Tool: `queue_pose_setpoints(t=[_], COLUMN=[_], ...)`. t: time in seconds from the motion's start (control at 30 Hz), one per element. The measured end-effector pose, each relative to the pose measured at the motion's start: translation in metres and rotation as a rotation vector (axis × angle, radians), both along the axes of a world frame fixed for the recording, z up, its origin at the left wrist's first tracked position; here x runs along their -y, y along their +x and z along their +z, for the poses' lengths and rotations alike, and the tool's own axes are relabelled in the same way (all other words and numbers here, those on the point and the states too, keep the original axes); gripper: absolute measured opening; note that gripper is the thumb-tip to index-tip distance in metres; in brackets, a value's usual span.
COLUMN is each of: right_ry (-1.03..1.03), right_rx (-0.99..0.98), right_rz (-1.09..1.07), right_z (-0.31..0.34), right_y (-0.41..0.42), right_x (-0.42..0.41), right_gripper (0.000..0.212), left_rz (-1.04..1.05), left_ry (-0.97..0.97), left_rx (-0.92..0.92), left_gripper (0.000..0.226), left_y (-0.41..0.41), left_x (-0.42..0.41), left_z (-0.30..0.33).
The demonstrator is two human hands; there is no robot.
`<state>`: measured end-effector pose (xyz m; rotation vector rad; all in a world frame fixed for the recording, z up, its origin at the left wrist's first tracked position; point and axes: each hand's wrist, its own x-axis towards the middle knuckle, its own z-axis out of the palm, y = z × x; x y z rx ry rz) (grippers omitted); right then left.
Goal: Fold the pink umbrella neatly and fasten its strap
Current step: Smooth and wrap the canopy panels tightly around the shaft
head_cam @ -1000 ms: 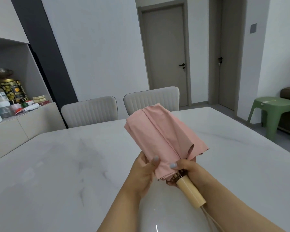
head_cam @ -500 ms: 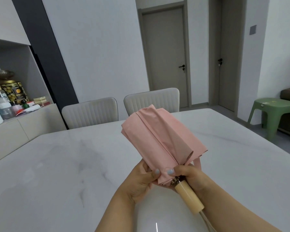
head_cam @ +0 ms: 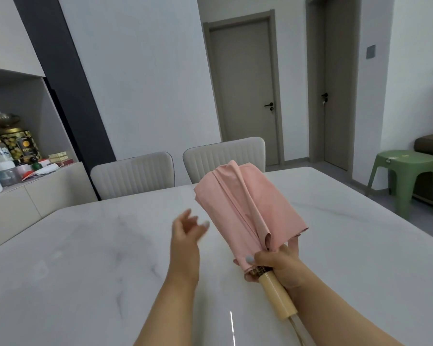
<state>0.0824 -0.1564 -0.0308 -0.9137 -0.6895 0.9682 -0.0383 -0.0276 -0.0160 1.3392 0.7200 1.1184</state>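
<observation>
Pink umbrella (head_cam: 248, 211) in right hand (head_cam: 273, 265)

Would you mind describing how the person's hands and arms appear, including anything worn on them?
Both forearms are bare, with no sleeves in view, and no watch, bracelet or ring shows. The nails carry pale, light-coloured polish, plain on the right hand thumb and on the left hand fingertips.

A pink umbrella (head_cam: 248, 211) with a pale wooden handle (head_cam: 276, 294), above a white desk (head_cam: 85, 258) veined in grey. Two cream ribbed chairs (head_cam: 133, 174), a green stool (head_cam: 405, 171), grey doors (head_cam: 243, 91).
</observation>
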Motion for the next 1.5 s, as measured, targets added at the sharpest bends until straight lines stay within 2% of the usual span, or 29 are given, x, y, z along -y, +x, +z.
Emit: queue_pose_setpoints(t=[0.07, 0.2, 0.33, 0.43, 0.53, 0.67, 0.77, 0.83, 0.9, 0.97, 1.03, 1.27, 1.3, 1.43, 1.5], right_ry=[-0.002, -0.005, -0.066, -0.068, -0.042, -0.051, -0.044, -0.04, -0.04, -0.035, -0.041, -0.091, -0.09, -0.069, -0.085], right_rx=[0.03, 0.095, 0.181, 0.232, 0.259, 0.249, 0.253, 0.25, 0.214, 0.157, 0.112, 0.049, 0.041, 0.004, 0.042], right_rz=[-0.004, 0.031, 0.074, 0.155, 0.204, 0.197, 0.196, 0.217, 0.213, 0.207, 0.193, 0.125, 0.118, 0.124, 0.134], right_z=[0.0, -0.002, -0.01, -0.012, -0.012, -0.014, -0.014, -0.013, -0.011, -0.01, -0.011, -0.022, -0.024, -0.026, -0.027], right_y=[0.001, 0.002, 0.002, 0.003, 0.003, 0.004, 0.003, 0.002, 0.002, 0.004, 0.005, 0.011, 0.012, 0.008, 0.005], right_x=[0.0, 0.0, -0.008, -0.01, -0.009, -0.012, -0.012, -0.01, -0.008, -0.007, -0.006, -0.016, -0.017, -0.017, -0.016], right_gripper=[0.036, 0.033, 0.053, 0.063, 0.054, 0.072, 0.07, 0.055, 0.035, 0.029, 0.033, 0.084, 0.087, 0.073, 0.074], left_rz=[0.136, 0.152, 0.089, 0.05, 0.075, -0.005, -0.074, -0.141, -0.233, -0.312, -0.362, -0.436, -0.414, -0.19, -0.176], left_ry=[0.181, 0.419, 0.555, 0.507, 0.455, 0.274, 0.208, 0.19, 0.151, 0.122, 0.112, 0.06, 0.068, 0.177, 0.167], left_rx=[-0.08, -0.328, -0.744, -0.88, -0.87, -0.933, -0.945, -0.812, -0.631, -0.522, -0.495, -0.419, -0.459, -0.742, -0.673], left_gripper=[0.039, 0.006, 0.043, 0.058, 0.052, 0.049, 0.045, 0.037, 0.043, 0.047, 0.048, 0.049, 0.049, 0.04, 0.032], left_y=[0.002, 0.015, 0.034, 0.037, 0.035, 0.026, 0.021, 0.019, 0.018, 0.015, 0.012, 0.002, 0.001, 0.004, 0.006], left_x=[-0.006, -0.018, -0.03, -0.033, -0.042, -0.048, -0.047, -0.044, -0.041, -0.04, -0.04, -0.047, -0.045, -0.041, -0.043], left_z=[0.036, 0.105, 0.135, 0.142, 0.149, 0.149, 0.144, 0.144, 0.149, 0.154, 0.157, 0.158, 0.158, 0.158, 0.158])
